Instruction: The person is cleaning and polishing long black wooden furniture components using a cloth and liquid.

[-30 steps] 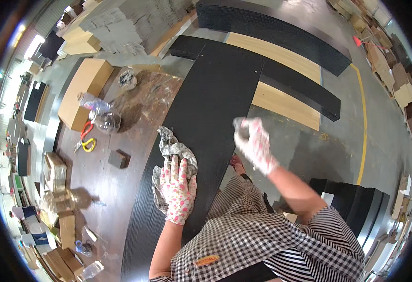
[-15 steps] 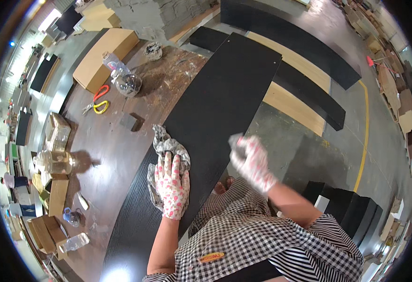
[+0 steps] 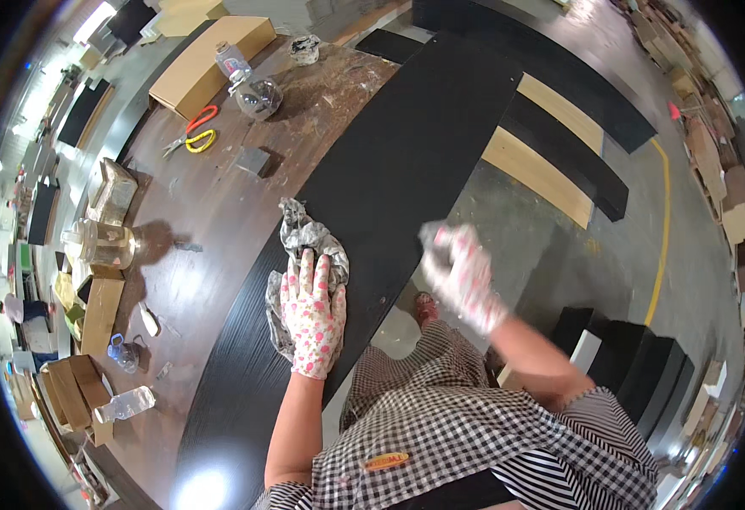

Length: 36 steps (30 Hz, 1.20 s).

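A long black board with a faint wood grain runs across the table and past its right edge. My left hand, in a white glove with pink spots, lies flat with its fingers stretched over a crumpled grey-and-white rag on the board. The rag bunches out beyond the fingertips. My right hand, gloved alike and smeared by motion, is closed round a small grey pad at the board's right edge. The pad's exact kind is blurred.
On the brown table are scissors, a small grey block, clear bottles, a lidded jar and cardboard boxes. Black and pale boards lie to the right; stacked black boards stand near my right elbow.
The view has shifted, so the table things sit higher in the picture. My right hand is still beside the board's edge with the grey pad. My left hand stays on the rag.
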Each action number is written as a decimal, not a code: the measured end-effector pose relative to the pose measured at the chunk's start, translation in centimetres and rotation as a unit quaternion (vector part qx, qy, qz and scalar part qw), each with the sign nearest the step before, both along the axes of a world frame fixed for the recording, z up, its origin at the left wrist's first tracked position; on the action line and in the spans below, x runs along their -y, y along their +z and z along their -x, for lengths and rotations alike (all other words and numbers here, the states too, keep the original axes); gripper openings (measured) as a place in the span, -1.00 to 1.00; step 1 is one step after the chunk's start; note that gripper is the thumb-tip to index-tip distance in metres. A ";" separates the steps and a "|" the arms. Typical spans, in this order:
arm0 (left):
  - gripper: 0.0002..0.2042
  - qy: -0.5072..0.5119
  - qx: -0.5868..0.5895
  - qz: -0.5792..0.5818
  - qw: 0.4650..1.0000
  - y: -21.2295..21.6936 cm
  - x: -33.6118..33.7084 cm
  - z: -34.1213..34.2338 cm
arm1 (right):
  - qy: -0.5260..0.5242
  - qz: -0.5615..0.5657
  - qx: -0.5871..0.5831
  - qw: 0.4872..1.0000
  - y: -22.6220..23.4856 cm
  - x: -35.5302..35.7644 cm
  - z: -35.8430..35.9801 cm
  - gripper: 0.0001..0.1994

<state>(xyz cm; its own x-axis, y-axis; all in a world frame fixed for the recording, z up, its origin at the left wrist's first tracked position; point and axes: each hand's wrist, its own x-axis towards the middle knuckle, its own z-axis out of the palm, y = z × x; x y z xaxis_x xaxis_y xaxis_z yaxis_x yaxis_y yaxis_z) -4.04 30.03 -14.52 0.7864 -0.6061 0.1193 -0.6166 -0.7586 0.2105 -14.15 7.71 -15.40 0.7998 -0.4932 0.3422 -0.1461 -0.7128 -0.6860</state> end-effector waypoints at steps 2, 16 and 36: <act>-0.46 -0.018 0.002 0.016 1.000 -0.1 -2.3 0.8 | -0.094 0.059 0.013 0.994 -1.9 3.8 -2.1 -0.77; -0.51 0.127 0.039 0.009 0.991 0.1 -29.0 5.2 | -0.050 0.001 0.004 0.999 0.6 -18.4 5.6 -0.72; -0.51 0.165 0.061 0.048 0.983 -0.5 -33.0 4.7 | -0.068 0.137 -0.032 0.988 -1.7 -16.7 3.3 -0.79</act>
<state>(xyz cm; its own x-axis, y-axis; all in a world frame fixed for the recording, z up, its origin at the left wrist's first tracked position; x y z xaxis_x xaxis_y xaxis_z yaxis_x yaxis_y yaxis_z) -8.78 63.07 -15.04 0.9149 -0.3008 0.2692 -0.3645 -0.9022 0.2305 -17.48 24.39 -17.07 0.7565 -0.4935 0.4291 -0.2894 -0.8410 -0.4572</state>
